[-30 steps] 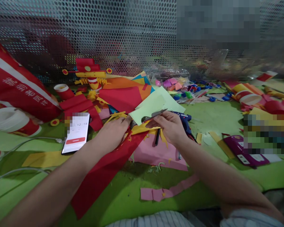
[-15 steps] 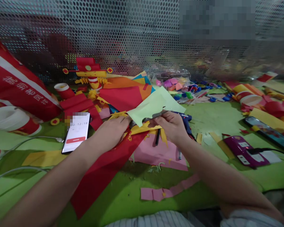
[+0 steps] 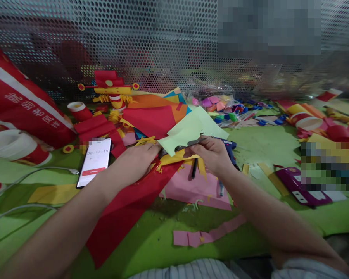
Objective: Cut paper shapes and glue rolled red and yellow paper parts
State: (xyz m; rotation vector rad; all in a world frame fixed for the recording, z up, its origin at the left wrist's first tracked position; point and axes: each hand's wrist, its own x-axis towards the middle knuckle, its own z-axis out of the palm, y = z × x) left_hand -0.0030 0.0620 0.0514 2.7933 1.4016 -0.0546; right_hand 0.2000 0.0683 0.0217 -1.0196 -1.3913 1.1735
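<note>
My left hand (image 3: 141, 157) is closed around the red handle (image 3: 151, 172) of a pair of scissors, mostly hidden under the palm. The grey blades (image 3: 192, 143) point right, along the notched lower edge of a light green sheet of paper (image 3: 184, 133). At that edge, the fingers of my right hand (image 3: 211, 151) pinch the paper. Under both hands lie yellow paper pieces (image 3: 174, 157), a long red sheet (image 3: 128, 217) and a pink sheet (image 3: 189, 186). A black pen (image 3: 194, 168) lies just below my right hand.
A phone (image 3: 94, 162) showing a timer lies left of my left hand. Behind my right hand is a blue glue gun (image 3: 230, 146). A purple power bank (image 3: 302, 188) sits at right. A red paper figure (image 3: 109, 87) stands at the back, beside stacked coloured paper (image 3: 151, 116).
Very little differs. Both hands keep nearly the same position, and the green paper has shifted only slightly between them.
</note>
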